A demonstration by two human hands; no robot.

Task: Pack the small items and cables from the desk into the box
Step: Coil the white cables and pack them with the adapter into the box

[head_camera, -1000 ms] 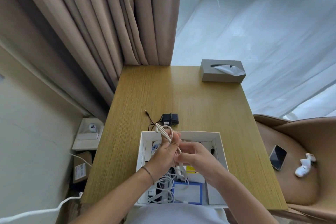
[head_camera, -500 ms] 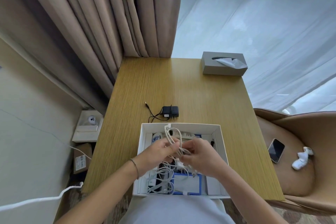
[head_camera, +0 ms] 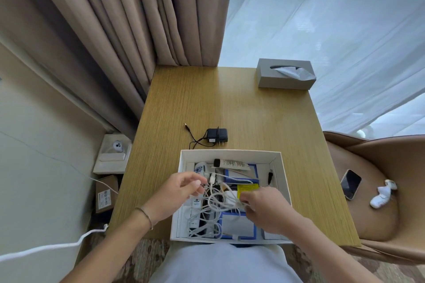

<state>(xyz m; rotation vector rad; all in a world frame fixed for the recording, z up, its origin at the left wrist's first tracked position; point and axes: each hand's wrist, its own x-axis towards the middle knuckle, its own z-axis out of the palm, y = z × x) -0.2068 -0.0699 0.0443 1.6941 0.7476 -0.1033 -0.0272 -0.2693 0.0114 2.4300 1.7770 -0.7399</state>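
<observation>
An open white box (head_camera: 230,152) sits at the desk's near edge, holding a tube (head_camera: 232,164), blue-edged packs and a heap of white cable (head_camera: 215,200). Both my hands hover over it. My right hand (head_camera: 264,208) pinches a loop of the white cable low inside the box. My left hand (head_camera: 180,193) is at the box's left wall, fingers apart, fingertips beside the cable's white plug. A black power adapter (head_camera: 217,135) with its thin black lead lies on the desk (head_camera: 253,117) just beyond the box.
A grey tissue box (head_camera: 285,73) stands at the desk's far right corner. To the right, a tan chair (head_camera: 372,213) carries a phone (head_camera: 350,184) and a small white object (head_camera: 381,194). Curtains hang behind; cartons sit on the floor at left.
The coiled white cable came down from above the box's rim into the box. My hands moved apart, and my left hand's fingers spread off the cable.
</observation>
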